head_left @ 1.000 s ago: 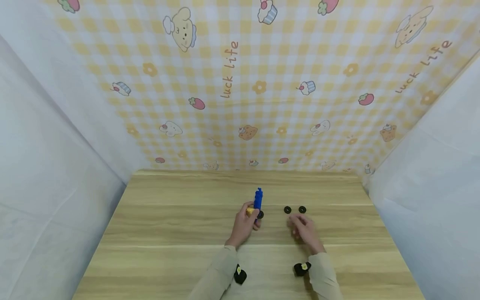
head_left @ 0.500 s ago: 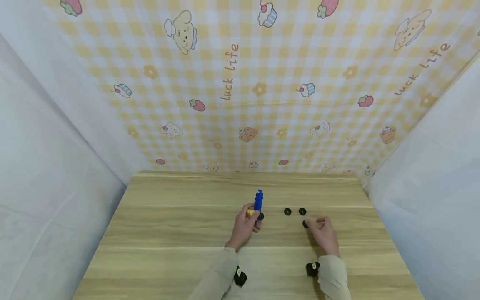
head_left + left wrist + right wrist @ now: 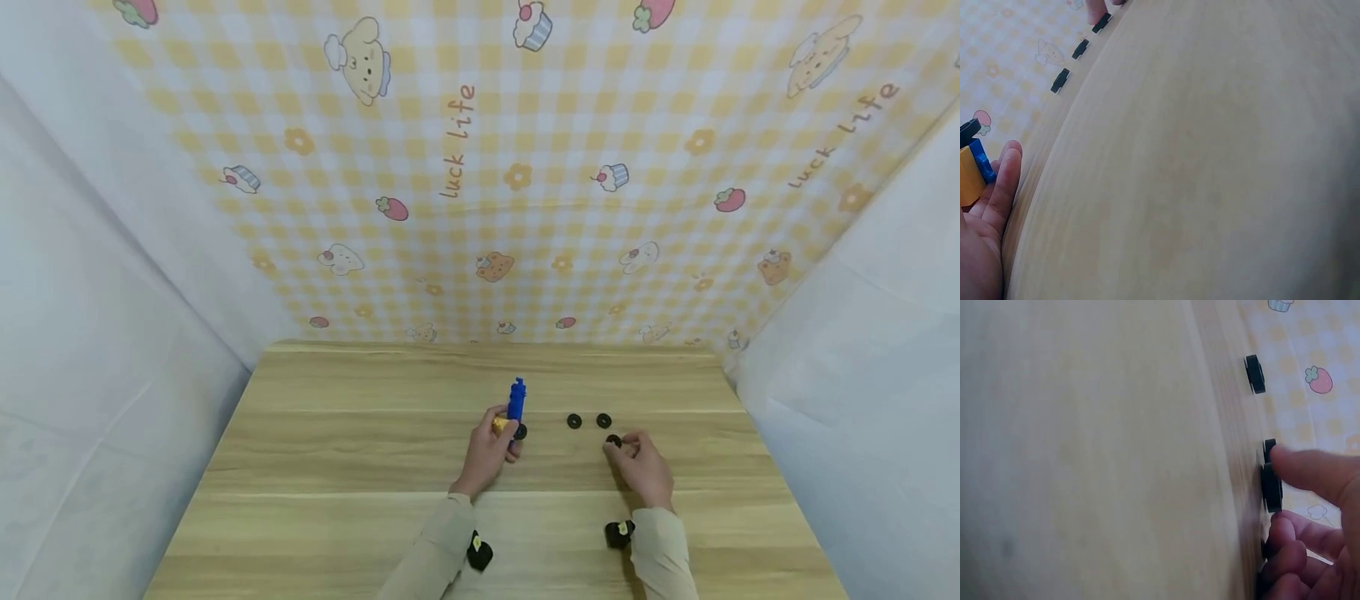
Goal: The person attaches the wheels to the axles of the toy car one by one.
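In the head view my left hand point(image 3: 486, 454) grips a blue toy vehicle point(image 3: 517, 400) with a yellow block point(image 3: 501, 425) and a black wheel point(image 3: 521, 432) on it. The left wrist view shows only part of that toy point(image 3: 971, 172), at the left edge against the fingers. My right hand point(image 3: 643, 468) is low over the table on the right, pinching a loose black wheel point(image 3: 613, 440) between thumb and fingertips. The right wrist view shows this wheel point(image 3: 1272, 487) standing between the thumb and a curled finger.
Two more black wheels, one on the left point(image 3: 574, 421) and one on the right point(image 3: 603, 421), lie just behind the right hand on the wooden table point(image 3: 337, 442). A checked cloth backdrop point(image 3: 517, 225) rises at the table's far edge, with white cloth at both sides.
My right hand has moved to the right, then slightly back, and a third loose wheel now shows at its fingertips. The left hand and its toy have stayed in place.
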Demonstrator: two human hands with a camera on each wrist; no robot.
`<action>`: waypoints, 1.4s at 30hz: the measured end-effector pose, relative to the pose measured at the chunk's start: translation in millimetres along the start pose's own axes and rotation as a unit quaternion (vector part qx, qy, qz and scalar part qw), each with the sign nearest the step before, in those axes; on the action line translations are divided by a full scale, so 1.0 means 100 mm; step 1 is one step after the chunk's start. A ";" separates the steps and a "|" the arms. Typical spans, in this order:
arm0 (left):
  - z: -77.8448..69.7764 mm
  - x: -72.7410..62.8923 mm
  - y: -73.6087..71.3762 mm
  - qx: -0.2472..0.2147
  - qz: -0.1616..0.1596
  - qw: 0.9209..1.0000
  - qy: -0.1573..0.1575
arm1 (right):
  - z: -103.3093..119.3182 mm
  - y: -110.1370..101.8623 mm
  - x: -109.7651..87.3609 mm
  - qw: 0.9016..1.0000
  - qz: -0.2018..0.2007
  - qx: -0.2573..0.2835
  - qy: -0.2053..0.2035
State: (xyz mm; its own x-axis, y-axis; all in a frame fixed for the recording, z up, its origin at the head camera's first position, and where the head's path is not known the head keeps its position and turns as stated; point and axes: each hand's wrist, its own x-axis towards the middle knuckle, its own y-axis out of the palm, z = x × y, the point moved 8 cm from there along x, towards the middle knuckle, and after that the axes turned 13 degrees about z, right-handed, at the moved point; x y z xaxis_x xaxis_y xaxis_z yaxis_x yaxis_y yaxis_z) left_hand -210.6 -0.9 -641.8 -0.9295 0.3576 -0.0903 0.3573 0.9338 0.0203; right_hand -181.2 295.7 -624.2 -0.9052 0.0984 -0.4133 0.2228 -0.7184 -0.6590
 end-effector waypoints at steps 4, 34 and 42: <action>0.00 0.00 0.00 -0.002 0.000 1.000 0.001 | 0.05 -0.01 -0.01 1.000 -0.008 -0.017 -0.007; -0.37 -0.18 0.04 0.018 0.005 1.000 0.014 | 0.64 0.83 -0.04 0.924 0.139 0.330 -0.134; -0.06 0.00 -0.05 0.057 -0.013 0.998 0.022 | 1.00 1.06 0.29 0.886 0.152 0.411 -0.149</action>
State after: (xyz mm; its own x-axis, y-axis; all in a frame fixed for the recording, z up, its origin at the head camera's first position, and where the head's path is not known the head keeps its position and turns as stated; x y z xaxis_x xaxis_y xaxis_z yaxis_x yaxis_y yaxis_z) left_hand -213.0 -5.4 -636.1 -0.9410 0.3355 -0.0448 0.3384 0.9362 -0.0949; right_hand -219.5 153.2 -643.2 -0.9310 -0.2845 -0.2285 0.2452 -0.9515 0.1858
